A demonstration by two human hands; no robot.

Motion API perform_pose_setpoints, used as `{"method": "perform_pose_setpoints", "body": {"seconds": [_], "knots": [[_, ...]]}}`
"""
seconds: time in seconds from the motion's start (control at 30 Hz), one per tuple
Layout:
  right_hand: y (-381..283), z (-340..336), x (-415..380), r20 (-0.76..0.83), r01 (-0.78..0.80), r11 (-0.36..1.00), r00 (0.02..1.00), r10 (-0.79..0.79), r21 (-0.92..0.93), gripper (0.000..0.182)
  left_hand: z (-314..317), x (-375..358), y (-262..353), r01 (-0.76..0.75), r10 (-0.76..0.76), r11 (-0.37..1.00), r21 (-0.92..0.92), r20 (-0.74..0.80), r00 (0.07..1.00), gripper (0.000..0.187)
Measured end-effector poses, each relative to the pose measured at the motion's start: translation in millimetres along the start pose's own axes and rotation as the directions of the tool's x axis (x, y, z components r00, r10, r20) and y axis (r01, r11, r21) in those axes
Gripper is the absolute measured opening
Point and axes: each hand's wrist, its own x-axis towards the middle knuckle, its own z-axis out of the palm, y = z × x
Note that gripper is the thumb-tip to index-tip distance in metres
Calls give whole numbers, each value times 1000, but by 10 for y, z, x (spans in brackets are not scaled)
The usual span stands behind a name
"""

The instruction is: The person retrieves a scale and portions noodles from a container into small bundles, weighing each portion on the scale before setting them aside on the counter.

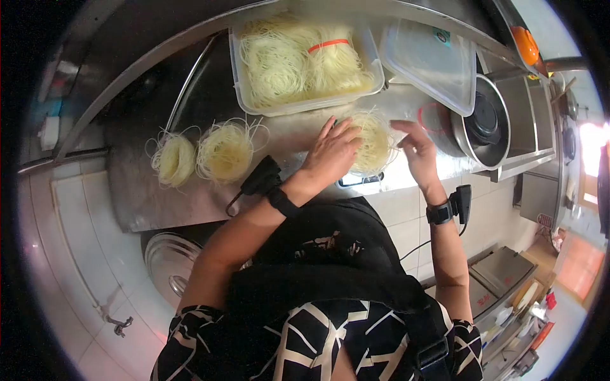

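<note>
Left hand (332,152) laid flat, fingers spread and only slightly curled, palm down on the left side of a noodle nest (372,143) on the steel counter (152,197). Right hand (416,152) placed at the right edge of the same nest, fingers loosely open and bent, fingertips touching the strands; no closed grasp visible on either side, only pressing and cupping contact. Nest positioned between both hands, near the front edge of the counter, just below the plastic tub (375,76). Tub filled with pale thin noodles (286,60), one bundle bound with an orange band (328,44). Clear lid (432,60) resting tilted to the right of the tub, partly over a steel bowl (489,136). Dark round item inside the bowl, identity not determinable. Two finished nests to the left on the counter: first round nest (175,159) farthest left, second round nest (225,151) just beside it, strands of the two touching at the edges; both well apart from the hands. Black wrist device (264,181) strapped on the left wrist, second black wrist device (451,208) on the right wrist, cable hanging from the latter. Round metal lid (166,260) visible below the counter, over tiled floor. Black-and-white patterned garment (305,336) at the bottom of the view.
</note>
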Motion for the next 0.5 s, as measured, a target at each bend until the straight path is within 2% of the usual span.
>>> {"method": "perform_pose_setpoints", "body": {"seconds": [0.07, 0.13, 0.2, 0.27, 0.3, 0.37, 0.5], "knots": [[100, -104, -36, -221, 48, 996, 975, -31, 74, 36, -109, -14, 41, 36, -24, 984, -174, 67, 997, 36], [130, -203, -148, -234, -168, 981, 954, 186, 95, 30, -224, 10, 35, 20, 2, 974, -225, 97, 995, 38], [325, -203, -308, -204, -235, 963, 944, 258, 131, 26, -307, 43, 14, 7, 29, 960, -279, 127, 992, 40], [415, -158, -497, -56, -313, 947, 947, 317, 72, 23, -333, 44, -10, 136, -59, 897, -419, 192, 980, 43], [400, -82, -574, 21, -359, 931, 933, 359, 65, 22, -316, 46, -72, 86, -37, 923, -375, 136, 990, 44], [363, -62, -754, 148, -438, 890, 896, 419, 129, 21, -347, 142, 3, 109, -60, 922, -371, 141, 988, 42], [399, 211, -801, 326, -511, 839, 838, 438, 187, 17, -390, 219, -21, 96, -72, 956, -276, 98, 993, 33]]}}
